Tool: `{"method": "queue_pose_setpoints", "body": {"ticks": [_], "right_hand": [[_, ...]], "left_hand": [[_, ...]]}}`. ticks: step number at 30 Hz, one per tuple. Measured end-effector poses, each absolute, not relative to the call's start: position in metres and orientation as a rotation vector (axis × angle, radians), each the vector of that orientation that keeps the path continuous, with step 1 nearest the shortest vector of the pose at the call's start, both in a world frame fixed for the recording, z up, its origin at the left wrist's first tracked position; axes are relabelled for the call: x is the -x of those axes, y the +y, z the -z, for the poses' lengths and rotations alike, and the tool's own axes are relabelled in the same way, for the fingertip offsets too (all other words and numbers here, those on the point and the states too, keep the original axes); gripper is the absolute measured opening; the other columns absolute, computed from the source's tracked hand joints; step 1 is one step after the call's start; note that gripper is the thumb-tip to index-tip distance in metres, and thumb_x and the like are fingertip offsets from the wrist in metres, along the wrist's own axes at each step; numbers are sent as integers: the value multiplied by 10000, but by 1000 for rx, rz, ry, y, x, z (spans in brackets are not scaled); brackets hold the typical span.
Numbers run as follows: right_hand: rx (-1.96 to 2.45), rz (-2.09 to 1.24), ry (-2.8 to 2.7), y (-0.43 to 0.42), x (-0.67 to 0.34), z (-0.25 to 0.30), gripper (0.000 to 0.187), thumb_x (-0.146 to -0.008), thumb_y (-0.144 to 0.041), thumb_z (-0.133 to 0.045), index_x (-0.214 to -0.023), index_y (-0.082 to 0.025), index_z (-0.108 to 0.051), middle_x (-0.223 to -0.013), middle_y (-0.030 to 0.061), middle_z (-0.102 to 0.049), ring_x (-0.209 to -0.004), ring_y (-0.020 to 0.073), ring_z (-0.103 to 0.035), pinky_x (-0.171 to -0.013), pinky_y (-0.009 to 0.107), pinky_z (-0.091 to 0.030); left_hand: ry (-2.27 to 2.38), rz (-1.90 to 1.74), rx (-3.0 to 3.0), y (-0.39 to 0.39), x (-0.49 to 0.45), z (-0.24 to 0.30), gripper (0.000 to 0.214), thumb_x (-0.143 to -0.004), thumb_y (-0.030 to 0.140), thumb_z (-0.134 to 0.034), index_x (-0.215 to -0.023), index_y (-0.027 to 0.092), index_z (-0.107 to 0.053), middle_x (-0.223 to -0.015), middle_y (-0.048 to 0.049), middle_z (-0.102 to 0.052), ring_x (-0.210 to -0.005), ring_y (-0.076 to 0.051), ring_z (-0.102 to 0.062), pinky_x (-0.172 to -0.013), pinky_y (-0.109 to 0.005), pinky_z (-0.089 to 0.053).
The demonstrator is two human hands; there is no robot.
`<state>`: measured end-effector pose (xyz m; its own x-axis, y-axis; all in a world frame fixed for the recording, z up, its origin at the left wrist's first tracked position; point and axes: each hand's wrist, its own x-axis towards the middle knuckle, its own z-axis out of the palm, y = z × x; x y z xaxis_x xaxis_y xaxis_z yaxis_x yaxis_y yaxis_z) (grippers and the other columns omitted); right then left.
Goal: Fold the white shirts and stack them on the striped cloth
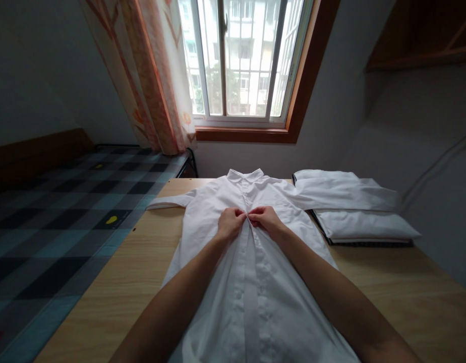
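Observation:
A white long-sleeved shirt (210, 201) lies front up on the wooden table, its collar toward the window. My left hand (232, 222) pinches one front edge of the shirt at chest height. Close against it, my right hand (266, 218) pinches the opposite front edge, and the fingertips of both hands nearly meet. Whether a button sits between them is too small to tell. Below the hands the front edges part, with small buttons faintly showing. One sleeve stretches left over the table edge; the other lies across a folded white stack on the right.
The folded white stack (369, 227) with dark edging rests on the table (150, 252) at right. A bed with a checked cover (66, 217) adjoins on the left. Behind are a curtain (153, 85) and a barred window (244, 65); a shelf (425, 40) hangs upper right.

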<state>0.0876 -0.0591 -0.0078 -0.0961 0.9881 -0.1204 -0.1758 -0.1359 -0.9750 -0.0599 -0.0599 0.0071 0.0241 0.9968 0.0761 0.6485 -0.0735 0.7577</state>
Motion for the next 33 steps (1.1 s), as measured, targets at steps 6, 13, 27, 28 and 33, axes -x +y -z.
{"method": "queue_pose_setpoints", "body": {"ticks": [6, 13, 27, 28, 33], "right_hand": [[1303, -1039, -1334, -63, -80, 14, 110, -633, -257, -678, -653, -149, -684, -503, -8, -629, -453, 120, -553, -461, 217, -409], [1535, -471, -1667, -75, -77, 3, 132, -741, -271, -656, -707, -167, -730, -687, 46, -726, -665, 163, -652, -655, 243, -432], [1466, -629, -1585, -70, -77, 10, 115, -727, -263, -674, -708, -157, -716, -661, 33, -709, -628, 152, -634, -626, 230, -437], [1461, -696, -1550, -68, -77, 12, 115, -718, -263, -678, -708, -155, -714, -639, 28, -700, -606, 150, -626, -601, 227, -435], [1511, -632, -1538, -67, -76, 14, 117, -728, -271, -665, -696, -164, -702, -627, 23, -687, -601, 156, -611, -600, 238, -427]], "left_hand": [[1699, -823, -1763, -62, 59, -14, 248, -814, 263, -551, -742, 152, -760, -720, -49, -721, -725, -172, -632, -597, -226, -398], [1733, -826, -1726, -67, 56, -18, 222, -784, 292, -601, -820, 161, -777, -776, -57, -738, -751, -178, -648, -642, -237, -417], [1784, -770, -1800, -63, 54, -11, 199, -847, 219, -551, -824, 158, -739, -827, -58, -732, -785, -172, -636, -695, -250, -420], [1785, -763, -1833, -64, 54, -11, 201, -857, 216, -544, -828, 157, -734, -842, -62, -731, -799, -175, -634, -713, -255, -424], [1831, -742, -1993, -66, 52, -11, 192, -878, 214, -538, -847, 154, -718, -919, -86, -721, -881, -198, -624, -816, -286, -433]]}}
